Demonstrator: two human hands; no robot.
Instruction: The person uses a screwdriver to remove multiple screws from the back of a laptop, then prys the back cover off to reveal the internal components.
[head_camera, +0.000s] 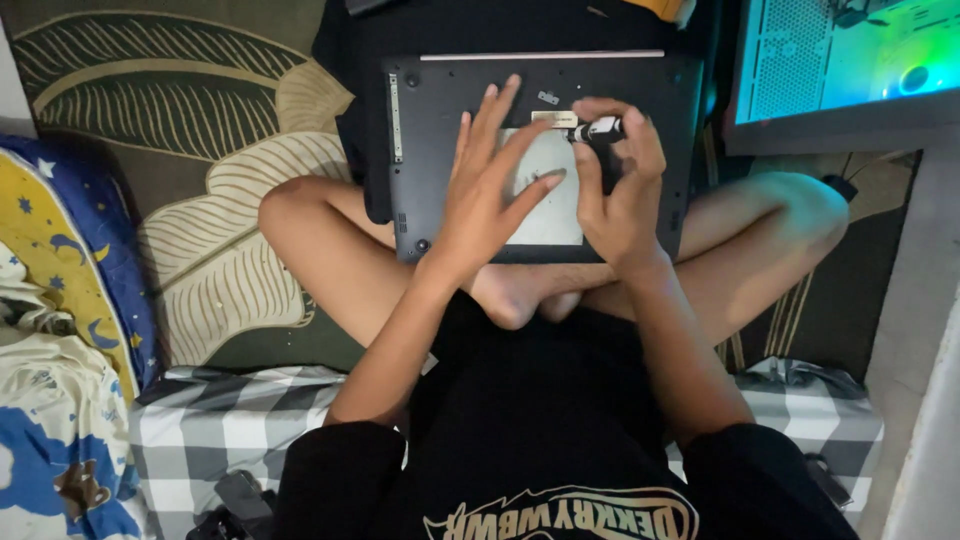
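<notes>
While I sit cross-legged: the laptop (440, 150) lies upside down on my legs
Left hand (487, 195): released, fingers spread flat on the pale panel (556, 215)
Right hand (618, 185): clenched on a small dark tool (597, 130), tip on the laptop base
Beside me: a checked cloth (220, 420)

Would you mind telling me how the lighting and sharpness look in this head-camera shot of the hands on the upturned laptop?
Head view: dim, warm room light; the glowing screen at upper right is overexposed and washes teal-green over its corner. The left hand and right hand are fairly sharp on the dark laptop base, with the small black-and-white tool slightly soft. The black shirt loses detail in shadow.
</notes>
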